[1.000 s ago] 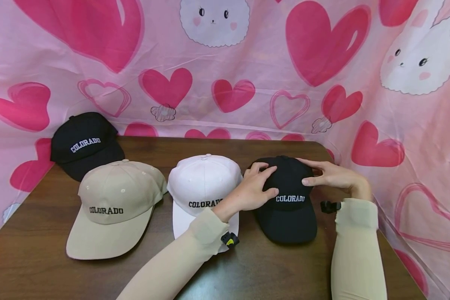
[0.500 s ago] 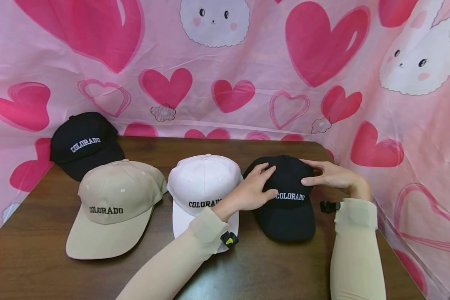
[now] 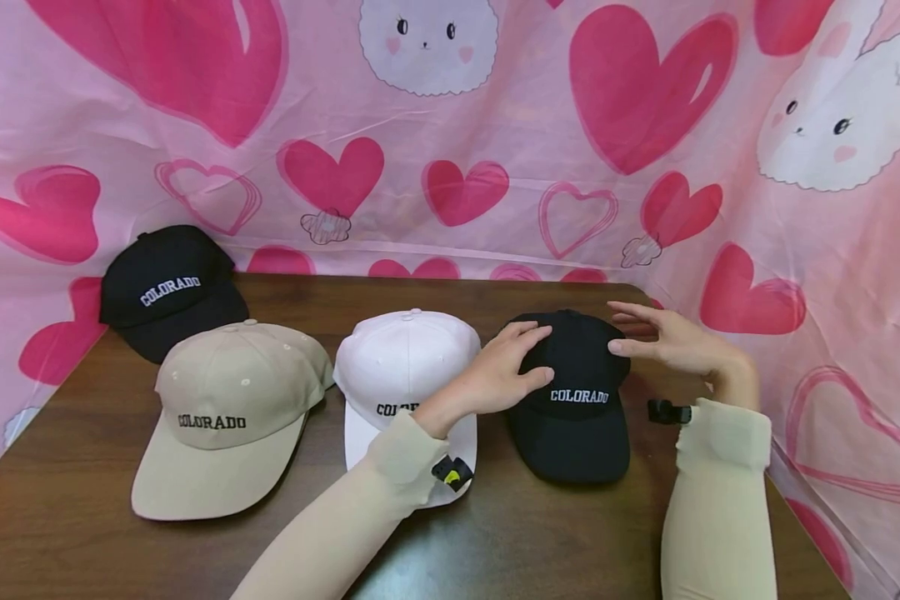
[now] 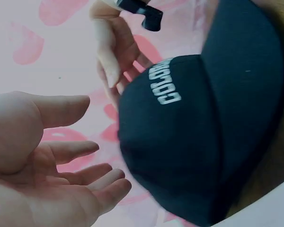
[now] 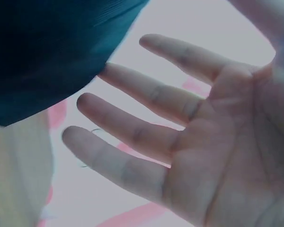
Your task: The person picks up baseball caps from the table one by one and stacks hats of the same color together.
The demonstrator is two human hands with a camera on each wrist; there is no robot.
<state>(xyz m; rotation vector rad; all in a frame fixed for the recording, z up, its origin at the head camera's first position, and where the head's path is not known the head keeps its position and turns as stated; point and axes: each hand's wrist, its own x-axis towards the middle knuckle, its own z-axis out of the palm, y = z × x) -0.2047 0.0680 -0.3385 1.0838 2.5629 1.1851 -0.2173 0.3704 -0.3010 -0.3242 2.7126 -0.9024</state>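
Observation:
A black cap (image 3: pixel 576 442) with white COLORADO lettering rests on the table at the right, brim toward me. Over its left side is my left hand (image 3: pixel 497 372), fingers extended. The left wrist view shows a gap between this hand (image 4: pixel 52 165) and the cap's crown (image 4: pixel 170 137). My right hand (image 3: pixel 678 340) stands at the cap's right side with its fingers spread. In the right wrist view its palm (image 5: pixel 217 137) faces the dark cap (image 5: pixel 52 52); whether a fingertip touches the fabric I cannot tell. Neither hand grips anything.
A white cap (image 3: pixel 405 358) sits left of the black one, partly behind my left forearm. Further left are a beige cap (image 3: pixel 232 433) and another black cap (image 3: pixel 168 283) at the back corner. A pink heart-printed cloth (image 3: pixel 450 117) hangs behind and beside the brown table (image 3: pixel 540 542).
The black cap has shifted slightly since half a second ago. My right hand has moved off to the right and its fingers have spread; my left hand has drawn back slightly.

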